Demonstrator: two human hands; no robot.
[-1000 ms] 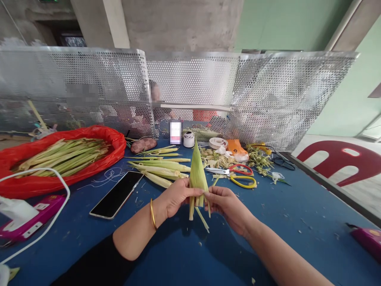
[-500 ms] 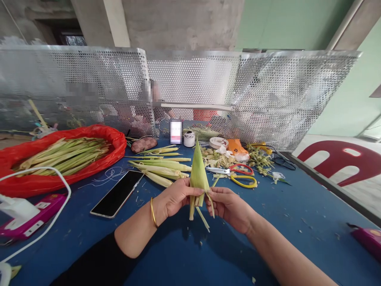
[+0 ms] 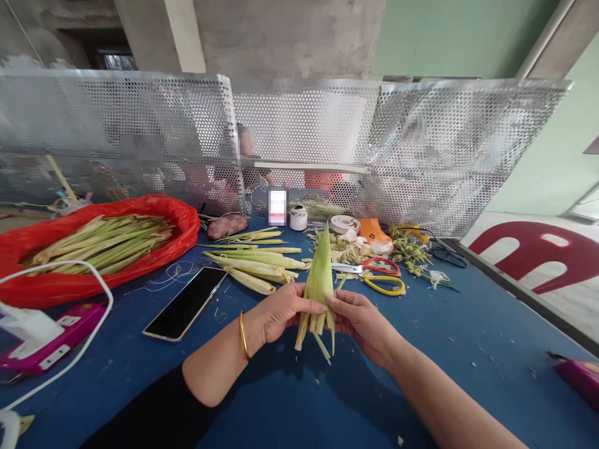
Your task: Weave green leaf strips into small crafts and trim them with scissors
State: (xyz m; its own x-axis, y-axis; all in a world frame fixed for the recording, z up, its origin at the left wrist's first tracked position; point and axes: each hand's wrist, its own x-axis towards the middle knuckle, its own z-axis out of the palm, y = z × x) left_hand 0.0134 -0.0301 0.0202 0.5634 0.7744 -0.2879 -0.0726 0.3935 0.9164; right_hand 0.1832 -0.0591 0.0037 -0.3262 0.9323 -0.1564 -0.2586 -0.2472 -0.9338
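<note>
Over the middle of the blue table I hold a pointed bundle of pale green leaf strips upright, tip up and loose ends hanging down. My left hand, a gold bangle on its wrist, pinches the bundle's lower part from the left. My right hand pinches the same spot from the right, fingers closed on the strips. Several more folded leaf pieces lie on the table just behind my left hand.
A red bag of leaf strips lies at the left, a black phone near it. Scissors with red and yellow handles and leaf scraps sit behind. A pink device with white cable is at far left. Perforated metal screens close the back; people sit behind them.
The bundle has tilted slightly to the right and shifted a little that way, and my fingers have closed in nearer its base. Other things lie where they were.
</note>
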